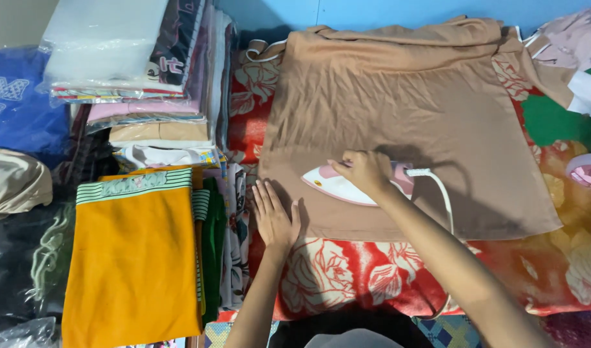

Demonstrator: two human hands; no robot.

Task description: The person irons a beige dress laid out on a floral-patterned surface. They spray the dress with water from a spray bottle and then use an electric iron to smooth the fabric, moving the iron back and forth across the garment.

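Note:
A light brown garment (pixel 405 109) lies spread flat over a red blanket with pale flowers (pixel 347 270). My right hand (pixel 366 171) grips the handle of a white and pink iron (pixel 337 187) resting on the garment's lower left part, its tip pointing left. The iron's white cord (pixel 440 190) runs off to the right and down. My left hand (pixel 273 219) lies flat with fingers spread on the garment's lower left corner, just left of the iron.
A folded orange cloth (pixel 134 258) with a green striped band lies at the left. Behind it rises a stack of folded clothes (pixel 147 84), some in clear plastic. A blue cloth (pixel 15 103) is far left; more fabrics and a pink object (pixel 589 171) are at the right.

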